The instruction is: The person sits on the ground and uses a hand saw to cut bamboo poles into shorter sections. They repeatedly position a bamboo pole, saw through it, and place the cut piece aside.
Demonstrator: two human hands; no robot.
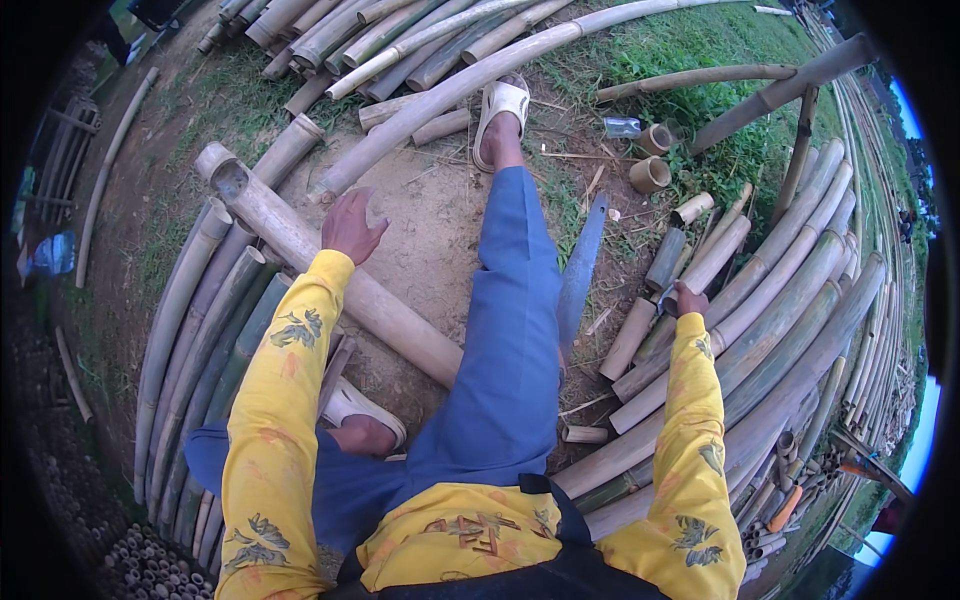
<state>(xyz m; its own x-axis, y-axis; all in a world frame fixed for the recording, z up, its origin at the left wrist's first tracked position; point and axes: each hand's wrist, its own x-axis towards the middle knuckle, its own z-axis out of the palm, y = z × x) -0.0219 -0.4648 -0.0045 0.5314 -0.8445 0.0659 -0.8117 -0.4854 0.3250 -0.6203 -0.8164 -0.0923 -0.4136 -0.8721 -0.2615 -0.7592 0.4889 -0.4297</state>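
My left hand (352, 228) is open, thumb apart from the fingers, beside a thick bamboo pole (330, 268) that slants across the ground toward my leg. Whether it touches the pole I cannot tell. The tip of a long pale bamboo pole (400, 136) lies just beyond its fingers. On my right, my right hand (688, 300) is closed near short cut bamboo pieces (664, 258); a small dark and metallic part shows at its fingers, too small to name. A saw blade (582, 270), bluish and upright, stands beside my outstretched leg.
Stacked bamboo poles (790, 330) fill the right side, and more poles (200, 330) lie at the left. Another pile (400, 45) is at the far side. Cut bamboo rings (650, 175) and a clear plastic bottle (622, 127) lie on the grass.
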